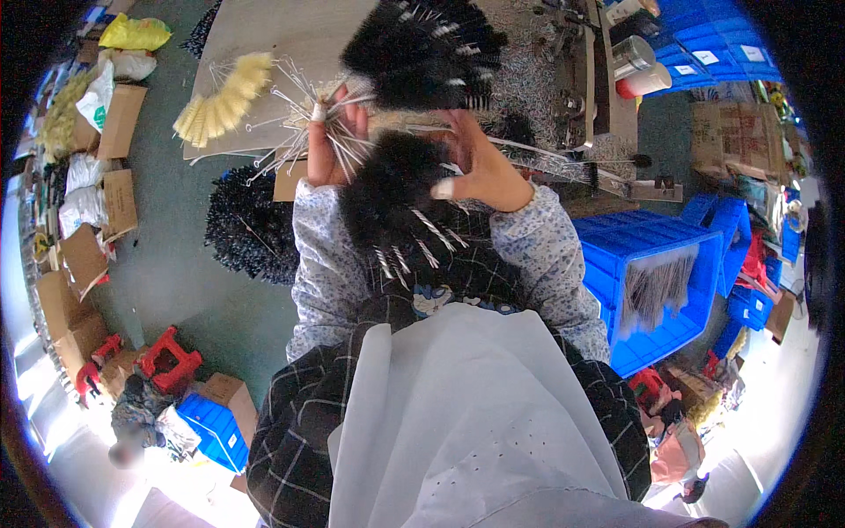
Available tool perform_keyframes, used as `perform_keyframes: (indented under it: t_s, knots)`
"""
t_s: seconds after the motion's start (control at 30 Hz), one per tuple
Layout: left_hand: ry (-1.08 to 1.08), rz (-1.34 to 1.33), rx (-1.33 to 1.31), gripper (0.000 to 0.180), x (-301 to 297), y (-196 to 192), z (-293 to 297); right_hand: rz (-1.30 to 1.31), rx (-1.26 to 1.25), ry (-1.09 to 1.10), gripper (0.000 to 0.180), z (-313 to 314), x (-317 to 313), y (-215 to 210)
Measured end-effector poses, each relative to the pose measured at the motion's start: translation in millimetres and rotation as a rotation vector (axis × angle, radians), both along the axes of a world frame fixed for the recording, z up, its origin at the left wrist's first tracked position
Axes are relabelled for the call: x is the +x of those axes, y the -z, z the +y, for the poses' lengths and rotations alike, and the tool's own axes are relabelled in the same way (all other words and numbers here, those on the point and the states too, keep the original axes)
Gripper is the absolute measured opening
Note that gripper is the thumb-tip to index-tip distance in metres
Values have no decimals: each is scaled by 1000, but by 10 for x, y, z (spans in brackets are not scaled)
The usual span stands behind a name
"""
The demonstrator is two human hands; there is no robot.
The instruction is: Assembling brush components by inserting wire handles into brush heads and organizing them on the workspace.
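At upper centre: pinching wire stems (298, 113) in left fingers (319, 157), angling black brushes (392, 183) lower-right; curving right fingers (469, 134) alongside, cannot tell if gripping.

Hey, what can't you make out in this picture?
Head view:
- Right hand: some fingers hidden behind the bundle of black-bristled wire brushes.
- Heap of black bristles on the beige tabletop: cut off by the upper edge.
- Round black bristly pile: partly behind the blue-and-white left sleeve.
- Person, lower left: partly blurred.
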State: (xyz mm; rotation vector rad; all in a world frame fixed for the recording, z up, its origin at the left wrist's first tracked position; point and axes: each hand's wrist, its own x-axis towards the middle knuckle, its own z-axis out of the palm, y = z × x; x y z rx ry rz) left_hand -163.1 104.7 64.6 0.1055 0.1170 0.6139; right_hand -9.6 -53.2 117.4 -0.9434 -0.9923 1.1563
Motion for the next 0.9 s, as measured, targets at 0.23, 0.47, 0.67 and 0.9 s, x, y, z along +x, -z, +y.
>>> perform_keyframes:
  t_s: [0.23,0.47,0.67,0.9]
  knots:
    - [169,53,9,42,8,-32,-221,192,-67,138,89,111,13,36]
    - [104,355,108,48,10,-192,-345,92,-146,96,66,222,-3,34]
    - [78,507,147,47,7,-237,-400,-374,-193,182,38,541,75,377]
    - [10,529,90,52,68,-79,-327,-638,60,255,40,678,248,824]
